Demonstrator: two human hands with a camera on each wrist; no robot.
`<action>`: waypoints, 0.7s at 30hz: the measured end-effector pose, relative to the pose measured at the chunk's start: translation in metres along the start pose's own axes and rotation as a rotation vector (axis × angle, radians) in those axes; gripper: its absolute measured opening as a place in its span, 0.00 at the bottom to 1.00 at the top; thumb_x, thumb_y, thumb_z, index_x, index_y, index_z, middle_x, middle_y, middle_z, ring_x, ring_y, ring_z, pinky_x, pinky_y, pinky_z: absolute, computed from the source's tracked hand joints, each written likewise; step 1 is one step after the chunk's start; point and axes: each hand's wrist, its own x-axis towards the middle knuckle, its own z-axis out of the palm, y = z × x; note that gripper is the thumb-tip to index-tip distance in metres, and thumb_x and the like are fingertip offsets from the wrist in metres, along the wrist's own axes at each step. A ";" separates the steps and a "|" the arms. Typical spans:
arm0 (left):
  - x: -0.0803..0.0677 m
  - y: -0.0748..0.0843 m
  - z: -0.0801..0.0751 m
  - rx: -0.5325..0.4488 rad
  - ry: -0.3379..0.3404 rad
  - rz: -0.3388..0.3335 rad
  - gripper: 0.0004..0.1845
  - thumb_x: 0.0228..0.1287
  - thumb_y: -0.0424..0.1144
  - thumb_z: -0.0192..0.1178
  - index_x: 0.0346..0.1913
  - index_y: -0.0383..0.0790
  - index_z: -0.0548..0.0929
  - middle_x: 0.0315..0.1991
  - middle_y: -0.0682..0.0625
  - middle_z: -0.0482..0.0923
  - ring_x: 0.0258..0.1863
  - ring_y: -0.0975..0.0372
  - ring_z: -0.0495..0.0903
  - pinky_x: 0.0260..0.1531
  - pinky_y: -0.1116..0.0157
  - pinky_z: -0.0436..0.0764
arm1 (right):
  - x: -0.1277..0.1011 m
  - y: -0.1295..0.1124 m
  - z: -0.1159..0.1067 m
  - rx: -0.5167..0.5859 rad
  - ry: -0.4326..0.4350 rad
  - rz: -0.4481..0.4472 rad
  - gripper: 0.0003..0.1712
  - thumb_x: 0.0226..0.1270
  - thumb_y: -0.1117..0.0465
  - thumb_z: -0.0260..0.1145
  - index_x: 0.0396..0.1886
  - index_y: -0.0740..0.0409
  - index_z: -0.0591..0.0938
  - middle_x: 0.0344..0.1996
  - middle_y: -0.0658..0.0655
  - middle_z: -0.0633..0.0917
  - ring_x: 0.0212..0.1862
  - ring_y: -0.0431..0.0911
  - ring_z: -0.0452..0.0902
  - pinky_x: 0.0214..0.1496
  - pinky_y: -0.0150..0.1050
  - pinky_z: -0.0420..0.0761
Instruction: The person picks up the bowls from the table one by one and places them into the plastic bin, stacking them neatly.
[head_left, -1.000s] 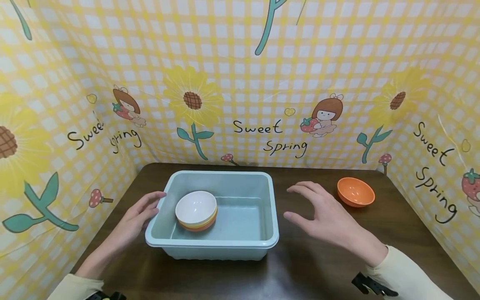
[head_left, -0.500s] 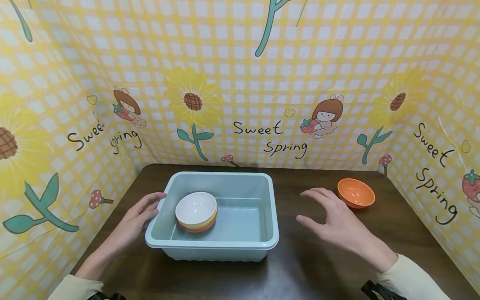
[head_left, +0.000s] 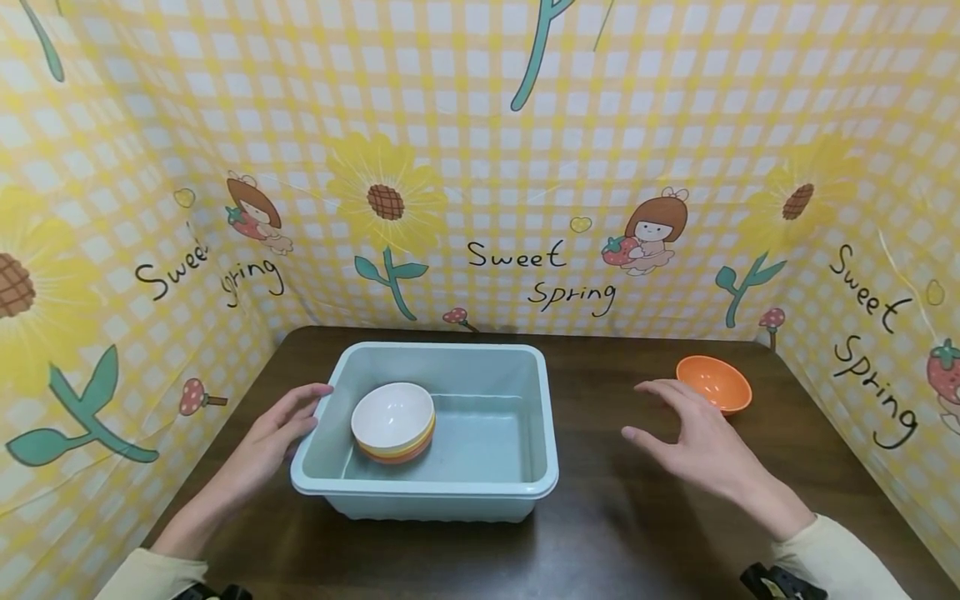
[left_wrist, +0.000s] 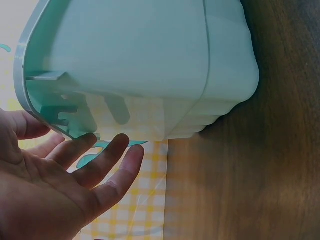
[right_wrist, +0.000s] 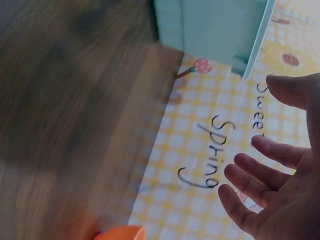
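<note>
A light blue-green plastic basin [head_left: 420, 490] stands on the table, left of centre in the head view. Inside it on the left lies a nested stack of bowls, a white bowl [head_left: 392, 415] on top with yellow and orange rims beneath. My left hand [head_left: 273, 429] rests at the basin's left rim; in the left wrist view its loosely extended fingers [left_wrist: 107, 162] lie along the outer side under the rim. My right hand [head_left: 708, 446] hovers over the table with thumb and fingers spread, holding nothing. An orange bowl [head_left: 716, 382] sits just beyond it, partly covered by the hand.
The dark brown wooden table [head_left: 600, 533] carries all of this. A yellow checked cloth [head_left: 480, 208] with sunflowers and lettering hangs as a wall behind and along both sides.
My right hand has moved rightward, away from the basin and closer to the orange bowl. The left hand, the basin and the bowls have stayed in place.
</note>
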 end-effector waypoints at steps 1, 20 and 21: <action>0.000 0.000 0.000 0.002 0.001 0.002 0.23 0.86 0.35 0.43 0.76 0.31 0.62 0.78 0.26 0.57 0.57 0.71 0.78 0.43 0.61 0.84 | -0.001 0.003 0.000 0.002 0.000 0.005 0.32 0.65 0.45 0.79 0.62 0.55 0.82 0.57 0.55 0.85 0.56 0.56 0.80 0.56 0.59 0.77; -0.001 0.001 0.000 0.021 0.001 -0.007 0.23 0.87 0.36 0.43 0.77 0.32 0.62 0.78 0.26 0.58 0.58 0.70 0.78 0.44 0.60 0.83 | -0.001 0.058 -0.017 -0.029 0.023 0.134 0.40 0.63 0.45 0.80 0.66 0.64 0.78 0.59 0.70 0.81 0.55 0.66 0.78 0.52 0.65 0.77; -0.001 0.001 0.000 0.021 -0.001 -0.007 0.23 0.87 0.36 0.43 0.77 0.32 0.62 0.78 0.26 0.58 0.58 0.70 0.78 0.44 0.60 0.83 | -0.002 0.063 -0.018 -0.041 0.022 0.146 0.41 0.63 0.45 0.80 0.67 0.64 0.78 0.60 0.71 0.80 0.55 0.66 0.77 0.52 0.65 0.76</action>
